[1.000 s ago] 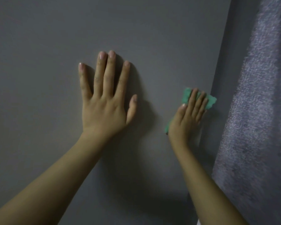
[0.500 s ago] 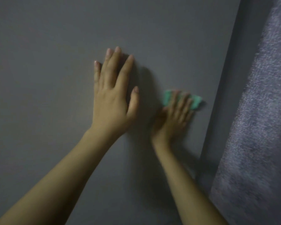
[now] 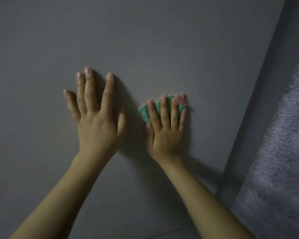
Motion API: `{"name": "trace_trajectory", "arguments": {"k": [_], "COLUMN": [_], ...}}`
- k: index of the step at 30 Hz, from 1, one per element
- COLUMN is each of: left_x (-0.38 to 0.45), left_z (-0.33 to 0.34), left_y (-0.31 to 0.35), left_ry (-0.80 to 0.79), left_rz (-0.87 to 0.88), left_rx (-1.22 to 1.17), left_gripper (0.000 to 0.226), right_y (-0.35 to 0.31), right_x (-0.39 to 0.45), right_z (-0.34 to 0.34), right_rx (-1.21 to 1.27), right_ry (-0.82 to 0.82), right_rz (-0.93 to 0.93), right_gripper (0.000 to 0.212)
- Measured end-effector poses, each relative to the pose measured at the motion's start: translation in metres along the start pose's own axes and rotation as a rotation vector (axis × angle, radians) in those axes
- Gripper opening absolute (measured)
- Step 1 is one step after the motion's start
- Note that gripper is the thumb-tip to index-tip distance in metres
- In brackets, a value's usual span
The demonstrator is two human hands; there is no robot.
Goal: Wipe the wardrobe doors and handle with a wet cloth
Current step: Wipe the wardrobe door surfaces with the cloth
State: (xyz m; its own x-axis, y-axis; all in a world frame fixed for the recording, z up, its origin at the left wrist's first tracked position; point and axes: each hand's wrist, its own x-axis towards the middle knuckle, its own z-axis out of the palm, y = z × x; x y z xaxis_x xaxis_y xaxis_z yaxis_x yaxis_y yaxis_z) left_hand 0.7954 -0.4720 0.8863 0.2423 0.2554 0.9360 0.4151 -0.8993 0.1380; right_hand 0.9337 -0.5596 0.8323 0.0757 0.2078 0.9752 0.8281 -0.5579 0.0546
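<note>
Pressing cloth (image 3: pixel 146 113) flat, right hand (image 3: pixel 166 130), near door (image 3: pixel 145 40) edge.

left hand (image 3: pixel 95 121) flat on wardrobe door (image 3: pixel 162 49) | right hand (image 3: pixel 166 130) presses green cloth (image 3: pixel 146 113) under spread fingers | curtain (image 3: pixel 280 152) right of it

Bare flat grey wardrobe door (image 3: pixel 145 40) is seen above, below and left of both hands. Only a narrow gap is left between them. To the right, passage is bounded by the door's edge and a grey-purple fuzzy fabric (image 3: pixel 280 152).
</note>
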Motion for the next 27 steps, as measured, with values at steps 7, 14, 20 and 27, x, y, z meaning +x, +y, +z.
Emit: {"name": "trace_trajectory", "arguments": {"k": [7,14,20,27], "left_x": [-0.002,-0.003,-0.004,-0.004], "left_z": [-0.003,-0.004,-0.008,0.002], "left_y": [-0.012,-0.017,-0.016,-0.006], "left_ry": [-0.005,-0.006,0.019,0.008], "left_rz": [0.045,0.057,0.056,0.001], "left_rx": [0.023,0.02,0.009,-0.006], "left_gripper": [0.069,0.068,0.062,0.071], "right_y": [0.068,0.002,0.071,-0.008], "right_x": [0.037,0.011,0.049,-0.008], "right_z": [-0.011,-0.007,-0.014,0.002], "right_rx": [-0.148,-0.013,-0.162,-0.009], "right_ry": [0.144,-0.08,0.119,-0.065], "right_rz": [0.37,-0.375,0.285,-0.321], "right_gripper": [0.053,0.046,0.051,0.048]}}
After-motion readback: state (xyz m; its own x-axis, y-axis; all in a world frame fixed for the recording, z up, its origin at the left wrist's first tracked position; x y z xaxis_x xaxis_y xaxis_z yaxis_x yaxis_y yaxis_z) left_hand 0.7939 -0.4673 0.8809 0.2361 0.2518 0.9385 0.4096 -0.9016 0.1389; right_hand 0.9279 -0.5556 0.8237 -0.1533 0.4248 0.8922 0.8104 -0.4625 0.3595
